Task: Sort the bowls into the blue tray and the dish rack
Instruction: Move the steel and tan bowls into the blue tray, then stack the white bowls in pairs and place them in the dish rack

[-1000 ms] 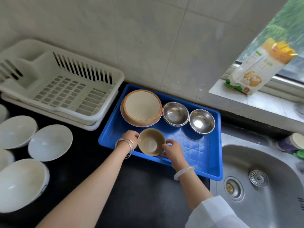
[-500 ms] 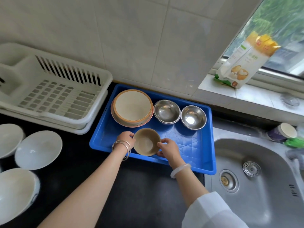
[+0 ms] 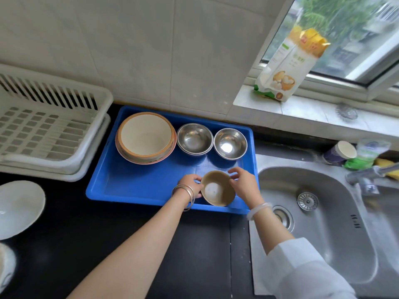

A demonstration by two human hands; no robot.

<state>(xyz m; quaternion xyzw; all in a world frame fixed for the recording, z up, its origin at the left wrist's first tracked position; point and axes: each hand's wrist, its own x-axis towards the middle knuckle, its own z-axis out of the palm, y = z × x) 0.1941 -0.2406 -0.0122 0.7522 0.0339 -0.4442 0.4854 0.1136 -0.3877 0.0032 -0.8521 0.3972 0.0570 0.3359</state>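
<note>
A small tan bowl (image 3: 217,188) sits at the front right of the blue tray (image 3: 138,186). My left hand (image 3: 190,184) grips its left rim and my right hand (image 3: 244,184) grips its right rim. At the back of the tray stands a stack of wide cream bowls with orange rims (image 3: 145,137). Beside the stack are stacked steel bowls (image 3: 195,138) and one more steel bowl (image 3: 230,143). The white dish rack (image 3: 49,130) on the left holds nothing. White bowls (image 3: 19,207) lie on the black counter at the left edge.
A steel sink (image 3: 319,223) adjoins the tray's right side, with a tap (image 3: 367,175) behind it. A carton (image 3: 289,65) leans on the window sill. A cup (image 3: 341,152) and green packets stand at the sink's back corner. The black counter (image 3: 108,234) runs in front.
Both hands have carried the tan bowl from the tray's front middle to its front right corner. The camera has turned right, so the white bowls have slid toward the left edge.
</note>
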